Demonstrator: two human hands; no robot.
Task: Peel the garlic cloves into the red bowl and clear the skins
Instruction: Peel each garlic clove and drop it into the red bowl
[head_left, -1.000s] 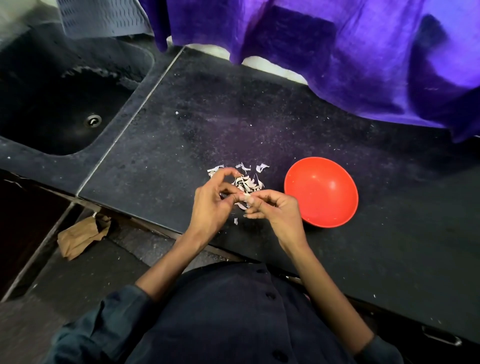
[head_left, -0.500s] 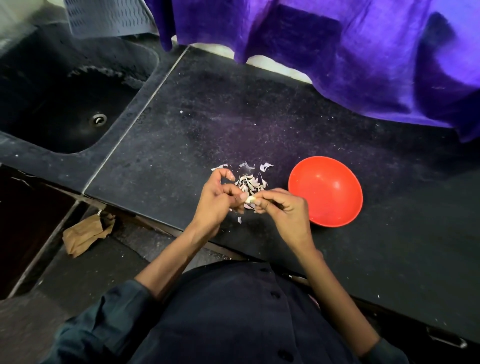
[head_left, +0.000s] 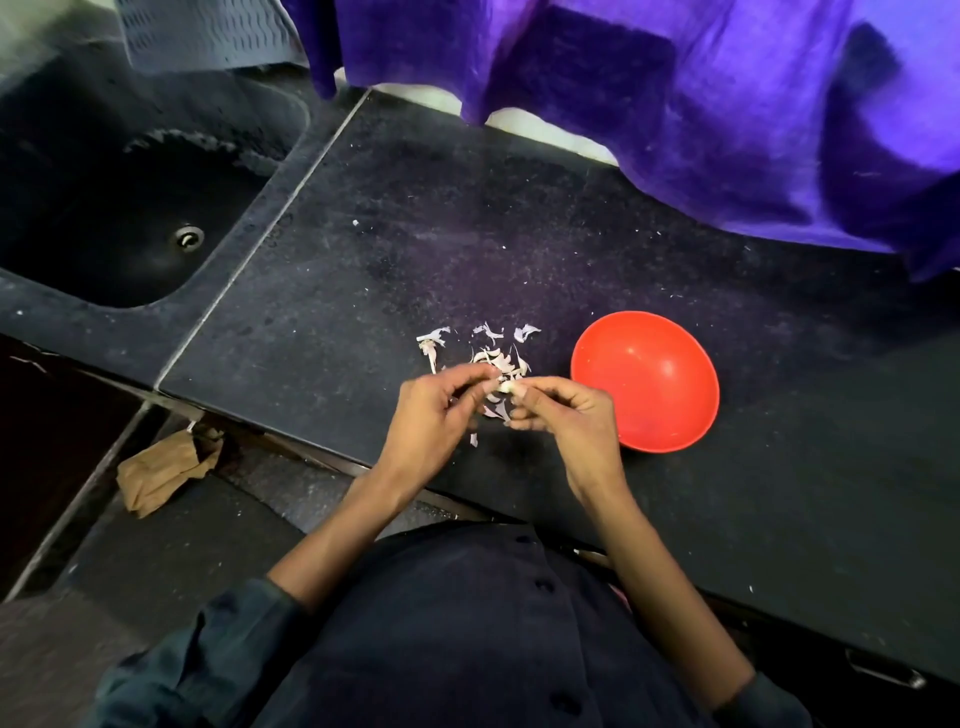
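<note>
A wide dark counter (head_left: 519, 234) carries everything here, with a purple cloth (head_left: 675, 104) hanging over its far edge and a dark sink (head_left: 130, 218) set in well to the left. The red bowl (head_left: 645, 380) sits on the counter just right of the hands, open side up; whether any cloves lie in it cannot be told. The right hand (head_left: 566, 415) is the nearer one to the bowl, the left hand (head_left: 431, 415) the farther. Both hands have their fingers curled in, fingertips meeting above the counter and pinching a small pale garlic clove (head_left: 506, 387) between them; the clove looks to lie roughly crosswise from one hand to the other, though it is too small to be sure. So the likely drop into the bowl is a short move rightward. Loose skins (head_left: 488, 353) lie scattered on the counter just beyond and under the fingertips. No writing or brand can be read anywhere
</note>
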